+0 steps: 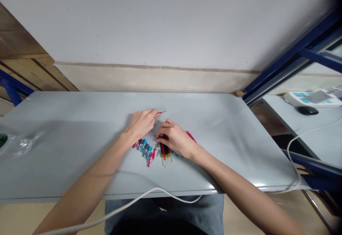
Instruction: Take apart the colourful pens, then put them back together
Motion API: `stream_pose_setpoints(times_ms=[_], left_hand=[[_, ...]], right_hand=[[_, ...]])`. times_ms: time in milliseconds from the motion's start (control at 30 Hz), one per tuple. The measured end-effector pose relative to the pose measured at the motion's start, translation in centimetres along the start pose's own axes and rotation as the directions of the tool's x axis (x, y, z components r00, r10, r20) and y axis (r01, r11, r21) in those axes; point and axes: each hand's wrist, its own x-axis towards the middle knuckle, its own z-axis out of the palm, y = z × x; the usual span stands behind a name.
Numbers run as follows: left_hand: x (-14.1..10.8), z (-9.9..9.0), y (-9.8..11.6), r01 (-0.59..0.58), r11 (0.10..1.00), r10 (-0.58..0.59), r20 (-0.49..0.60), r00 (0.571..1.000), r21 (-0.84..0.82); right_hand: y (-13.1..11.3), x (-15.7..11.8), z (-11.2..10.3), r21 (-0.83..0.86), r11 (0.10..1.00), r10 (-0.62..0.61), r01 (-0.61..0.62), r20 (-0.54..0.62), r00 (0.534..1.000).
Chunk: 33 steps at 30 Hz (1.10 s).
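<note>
My left hand is closed in a pinch on a thin red pen refill, whose slim tip points right. My right hand curls down over a small pile of pen parts, thumb and fingers drawn together; whatever lies between them is hidden. Under its palm lies a bundle of dark refills with a red one among them and yellowish ends. Clear pen barrels with pink, blue and dark grips lie side by side below my left hand. A pink piece shows beyond my right hand.
The grey table runs along a wall. At its left lie crumpled clear plastic and something green. A white cable crosses the front edge. Behind a blue frame at right are a white device and a black mouse.
</note>
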Motion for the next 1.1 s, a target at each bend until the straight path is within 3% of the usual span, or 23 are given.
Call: stream_pose_setpoints(times_ms=[200, 367, 533, 600, 733, 800, 1100], left_hand=[[-0.1, -0.2, 0.0, 0.006, 1.000, -0.005, 0.021, 1.000, -0.012], [-0.1, -0.1, 0.0, -0.008, 1.000, 0.009, 0.015, 1.000, -0.016], [0.0, -0.2, 0.1, -0.012, 1.000, 0.013, 0.023, 1.000, -0.018], [0.0, -0.3, 0.1, -0.017, 1.000, 0.018, 0.021, 1.000, -0.025], [-0.1, -0.2, 0.1, -0.060, 0.997, 0.060, 0.005, 0.998, -0.058], [-0.1, -0.2, 0.1, -0.084, 0.993, 0.084, 0.003, 0.996, -0.081], [-0.2, -0.2, 0.3, -0.105, 0.986, 0.103, -0.019, 0.994, -0.127]], right_hand=[[-0.3, 0.0, -0.2, 0.062, 0.998, 0.019, -0.018, -0.024, 1.000], [0.0, 0.0, -1.0, 0.181, 0.980, 0.114, -0.078, -0.196, 0.974], [1.0, 0.1, -1.4, 0.358, 0.924, 0.198, -0.133, -0.150, 0.969], [1.6, 0.2, -1.4, 0.427, 0.889, 0.282, -0.164, -0.231, 0.931], [2.9, 0.3, -1.9, 0.531, 0.830, 0.455, -0.173, -0.462, 0.762], [3.4, 0.3, -2.2, 0.568, 0.807, 0.490, -0.161, -0.492, 0.720], [3.1, 0.5, -2.0, 0.587, 0.792, 0.489, -0.165, -0.449, 0.748]])
